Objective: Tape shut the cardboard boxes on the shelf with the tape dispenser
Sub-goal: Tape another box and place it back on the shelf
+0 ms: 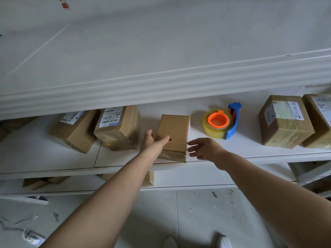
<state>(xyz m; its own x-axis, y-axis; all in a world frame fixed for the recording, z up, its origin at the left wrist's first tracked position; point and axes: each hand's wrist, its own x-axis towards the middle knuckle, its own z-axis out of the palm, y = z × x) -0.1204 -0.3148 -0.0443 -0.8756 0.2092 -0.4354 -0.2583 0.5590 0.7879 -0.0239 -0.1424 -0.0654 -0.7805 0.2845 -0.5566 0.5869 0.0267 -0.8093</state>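
From the head view, a plain brown cardboard box is seen at the front of the white shelf board. Its flaps are closed, so nothing of its contents can be seen. Its long axis runs from the shelf's front edge towards the back. Glossy clear tape is wrapped over its near end, and a small dark hole is seen in its top.

The left hand is laid flat on the box's top, fingers straight and thumb raised. The right hand is held just beside the box's right near corner, fingers loosely spread and holding nothing; whether they touch the box cannot be told.

A blue plastic tape dispenser with an orange hub and a roll of yellowish clear tape lies on its side to the right, apart from the box, its blue end pointing backwards.

Two labelled cardboard boxes stand to the left and two taped labelled boxes to the right, all closed.
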